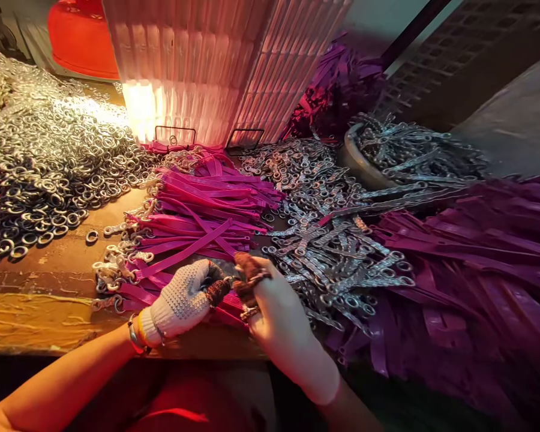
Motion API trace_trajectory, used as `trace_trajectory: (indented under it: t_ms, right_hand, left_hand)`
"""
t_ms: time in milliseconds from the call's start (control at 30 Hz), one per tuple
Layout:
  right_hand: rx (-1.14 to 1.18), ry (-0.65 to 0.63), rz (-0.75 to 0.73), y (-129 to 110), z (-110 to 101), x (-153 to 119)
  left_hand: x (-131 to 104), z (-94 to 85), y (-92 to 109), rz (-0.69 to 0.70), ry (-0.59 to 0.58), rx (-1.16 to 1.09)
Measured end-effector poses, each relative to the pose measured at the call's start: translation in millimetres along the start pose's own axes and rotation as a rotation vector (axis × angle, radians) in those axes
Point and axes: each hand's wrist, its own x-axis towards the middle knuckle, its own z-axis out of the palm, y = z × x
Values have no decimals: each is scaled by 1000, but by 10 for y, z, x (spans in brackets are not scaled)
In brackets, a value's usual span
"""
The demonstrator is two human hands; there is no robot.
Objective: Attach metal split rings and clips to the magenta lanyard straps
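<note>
Two gloved hands meet over the front of the bench (74,252), just above the near end of a row of magenta straps (207,195). The left hand (182,300), in a dotted white glove with dark-wrapped tips, has its fingers curled inward, pinched on a small metal piece (228,279) that shows between the hands. The right hand (281,321) comes in against it, fingers bent under dark wrapping; how far they close, and on what, I cannot tell. A magenta strap runs up to those fingers — whether gripped or merely behind them is unclear.

The row's straps carry metal fittings (112,264) at their left ends. A heap of metal rings (49,162) spreads at the far left, one ring (92,237) lying apart. Right of the row sit tangled metal links (324,240), a bowl (364,162) piled with more, and darker purple straps (490,276).
</note>
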Motion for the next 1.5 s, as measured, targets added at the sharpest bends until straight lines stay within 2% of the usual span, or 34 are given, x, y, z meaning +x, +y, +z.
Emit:
trace_trajectory:
  t_ms: [100, 167, 233, 300, 400, 467, 600, 667, 733, 800, 900, 967, 1000, 1100, 1200, 1300, 1367, 1500]
  right_hand:
    - [-125, -48, -73, -13, 17, 36]
    - [-258, -44, -113, -26, 43, 23]
    - [-331, -52, -127, -29, 65, -2]
    - [-249, -102, -53, -15, 72, -14]
    - [44, -282, 152, 57, 29, 16]
    - [118, -349, 271, 137, -38, 52]
    - [-78, -249, 395, 296, -169, 82]
    - [-165, -241, 387, 337, -178, 71]
    - [-219, -231, 363, 355, -153, 52]
    - [-239, -185, 323, 366, -118, 35]
    - [-203, -55, 233, 385, -97, 16]
    - [-128, 18, 167, 384, -106, 3]
    - [-90, 37, 142, 375, -112, -4]
    - [-50, 32, 114, 307, -117, -24]
    - [-143, -7, 134, 195, -113, -26]
    - [-265, -85, 179, 82, -133, -12]
    - [-321, -139, 200, 28, -151, -4]
    - [-366, -153, 229, 0, -124, -37]
  left_hand:
    - [22, -32, -12, 84, 19, 94]
    - [27, -24, -34, 46, -9, 34]
    - [30, 1, -55, -57, -84, -101]
    - [46, 28, -63, -166, -143, -211]
    - [153, 29, -29, -246, -167, -227]
    - [323, -11, 27, -212, -167, -67]
    - [904, -82, 127, -56, 7, 651]
    - [1213, -44, 120, -84, -5, 914]
    - [1436, 42, 77, -141, -46, 1019]
    - [1523, 127, 38, -170, -28, 1051]
    - [1387, 149, 67, -118, 33, 1049]
    - [1173, 82, 146, -46, 34, 870]
    - [1051, 37, 191, -46, 1, 710]
    - [716, -70, 280, -256, -190, 147]
    - [515, -88, 271, -413, -282, -150]
    - [439, -52, 247, -414, -306, -173]
    - [412, -23, 243, -352, -331, -110]
    - [347, 36, 165, 10, -328, 243]
